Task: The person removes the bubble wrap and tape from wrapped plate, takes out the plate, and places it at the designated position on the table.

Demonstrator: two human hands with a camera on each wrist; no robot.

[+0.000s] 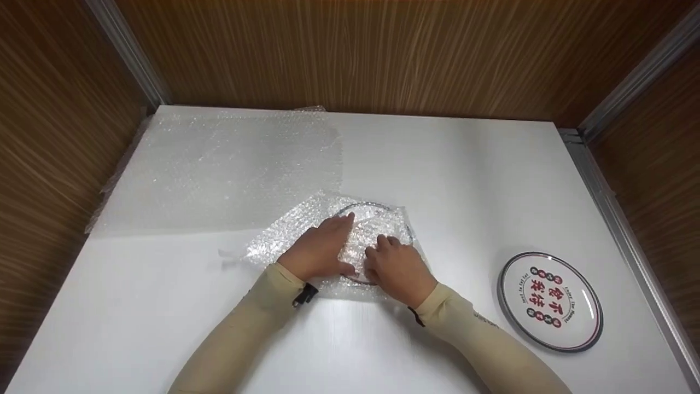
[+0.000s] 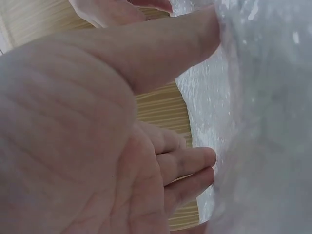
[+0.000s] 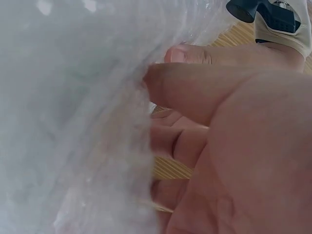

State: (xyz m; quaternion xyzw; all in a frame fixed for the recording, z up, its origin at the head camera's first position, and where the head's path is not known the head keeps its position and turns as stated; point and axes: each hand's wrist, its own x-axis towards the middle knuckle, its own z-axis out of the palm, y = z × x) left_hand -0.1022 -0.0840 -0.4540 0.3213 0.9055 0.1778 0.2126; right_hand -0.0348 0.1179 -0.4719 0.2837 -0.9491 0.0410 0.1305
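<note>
A round plate with a dark rim [image 1: 363,204] shows through the bubble wrap [image 1: 295,221] folded over it at the middle of the table. My left hand [image 1: 322,249] rests on the wrapped plate's left part, fingers extended and thumb spread. Beside it, my right hand [image 1: 399,268] presses on the wrap's right part with bent fingers. In the left wrist view, the thumb and fingertips of the left hand [image 2: 122,122] meet the wrap [image 2: 273,117]. The right wrist view has the thumb and fingers of the right hand [image 3: 234,131] against the wrap [image 3: 87,126], a gap between them.
Another plate [image 1: 585,306], white with a dark rim and red and black lettering, lies on the right of the white table [image 1: 448,175]. A flat sheet of bubble wrap [image 1: 219,169] covers the back left. Wood-grain panels [image 1: 350,54] enclose the back and sides.
</note>
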